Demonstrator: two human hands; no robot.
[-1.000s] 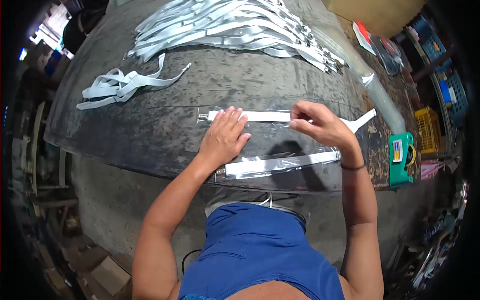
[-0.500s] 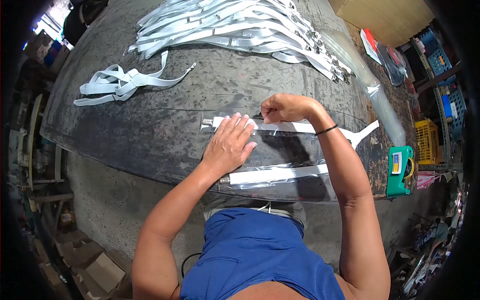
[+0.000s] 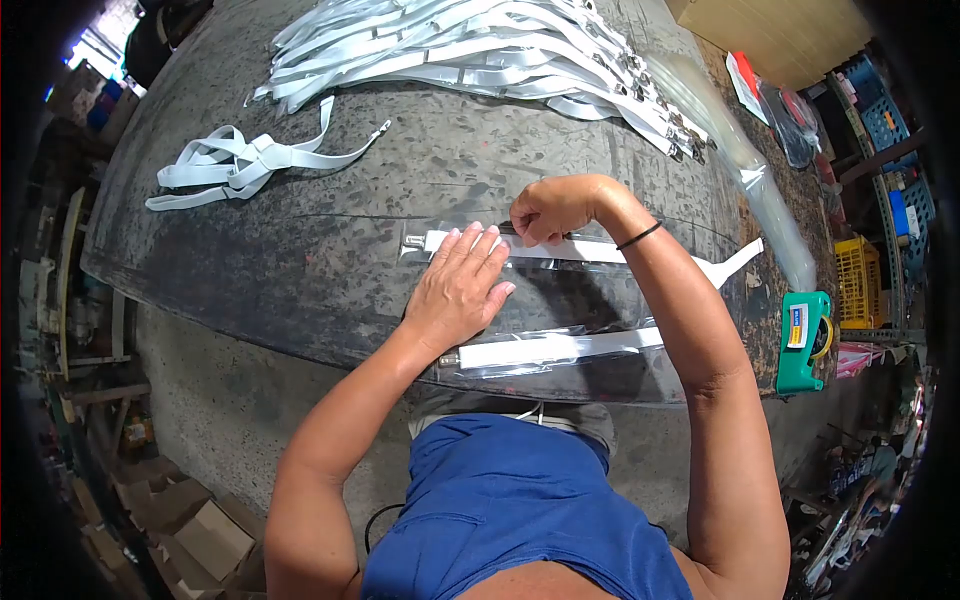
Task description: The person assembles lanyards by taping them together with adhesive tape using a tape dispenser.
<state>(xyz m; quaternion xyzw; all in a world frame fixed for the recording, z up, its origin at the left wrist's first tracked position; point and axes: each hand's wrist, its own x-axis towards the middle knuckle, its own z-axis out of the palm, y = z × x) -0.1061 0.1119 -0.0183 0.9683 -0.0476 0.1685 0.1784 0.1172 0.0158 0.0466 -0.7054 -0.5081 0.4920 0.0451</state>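
My left hand [image 3: 455,285] lies flat with its fingers stretched over one end of a pair of white suspenders [image 3: 595,251] in a clear plastic sleeve. The metal clip [image 3: 414,241] shows just beyond its fingertips. Close beside it, my right hand [image 3: 556,208] is bent at the wrist with curled fingers at the sleeve's upper edge; what they pinch is hidden. At the far right the straps fork outside the sleeve. Nearer my body lies a second sleeved pair of white suspenders [image 3: 545,350], its clip at the left and its right end behind my right forearm.
A large pile of bagged white suspenders [image 3: 450,55] covers the table's far side. Loose white suspenders [image 3: 250,165] lie at the left. Clear plastic tubing [image 3: 765,205] runs along the right, above a green tape dispenser [image 3: 800,342] at the table [image 3: 250,270] edge.
My right hand has shifted slightly left and away from my body along the sleeve, its fingers still curled. My left hand stays in place on the suspenders.
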